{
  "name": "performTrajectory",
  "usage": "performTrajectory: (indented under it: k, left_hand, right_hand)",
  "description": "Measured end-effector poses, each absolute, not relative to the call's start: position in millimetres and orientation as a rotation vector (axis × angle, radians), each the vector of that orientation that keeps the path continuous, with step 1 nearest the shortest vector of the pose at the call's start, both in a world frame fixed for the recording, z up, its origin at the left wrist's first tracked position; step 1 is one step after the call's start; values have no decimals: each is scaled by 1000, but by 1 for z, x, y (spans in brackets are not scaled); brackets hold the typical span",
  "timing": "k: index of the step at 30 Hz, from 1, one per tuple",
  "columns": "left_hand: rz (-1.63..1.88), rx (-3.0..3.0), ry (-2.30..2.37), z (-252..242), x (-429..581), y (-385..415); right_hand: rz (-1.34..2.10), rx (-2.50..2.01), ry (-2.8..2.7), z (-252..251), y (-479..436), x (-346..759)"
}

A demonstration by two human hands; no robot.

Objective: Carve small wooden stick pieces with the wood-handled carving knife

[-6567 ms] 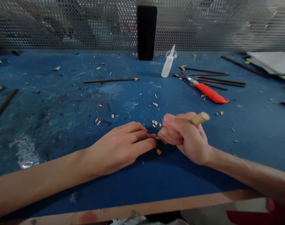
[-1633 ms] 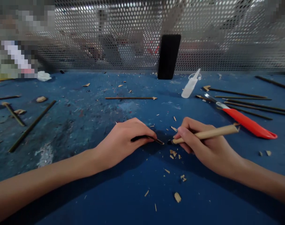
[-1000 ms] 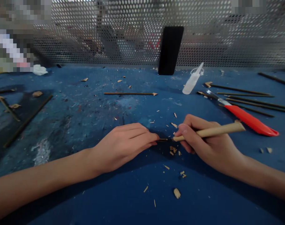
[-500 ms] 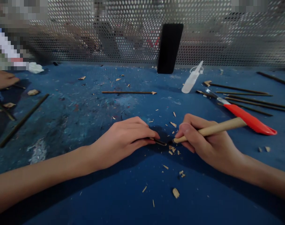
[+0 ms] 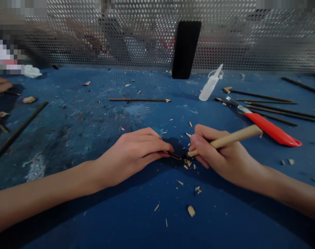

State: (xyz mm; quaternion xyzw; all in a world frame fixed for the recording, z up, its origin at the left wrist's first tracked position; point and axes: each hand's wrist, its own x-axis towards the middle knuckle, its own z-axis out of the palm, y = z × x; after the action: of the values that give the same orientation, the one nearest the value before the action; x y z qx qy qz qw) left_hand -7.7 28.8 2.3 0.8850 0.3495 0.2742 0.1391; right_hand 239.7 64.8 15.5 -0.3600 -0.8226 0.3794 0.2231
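My left hand rests on the blue tabletop, its fingertips pinching a short, thin dark strip of wood. The strip's far end points right from under my fingers. In my right hand is a tool with a thick pale wooden handle, held like a pen. Its short dark tip is at the strip's end; whether it is a blade or bristles I cannot tell, nor whether it touches. Small wood shavings lie just below the tip.
A black phone leans on the perforated metal screen. A white squeeze bottle, a red-handled knife and several dark sticks lie right. An arrow-tipped stick lies ahead. Another person's hand is far left.
My right hand has shifted slightly left, bringing the tool's tip closer to the strip. My left hand keeps its grip. The whole view has moved a little.
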Motion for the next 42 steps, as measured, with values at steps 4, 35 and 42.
performTrajectory:
  k: [4, 35, 42]
  left_hand:
    - [796, 2591, 992, 3, -8, 27]
    - [881, 2629, 1112, -1, -2, 29]
    - [872, 2684, 1033, -6, -4, 29]
  right_hand:
    - [996, -980, -2327, 21, 66, 232]
    - [891, -1079, -2157, 8, 58, 236]
    - [895, -1105, -2142, 10, 57, 237]
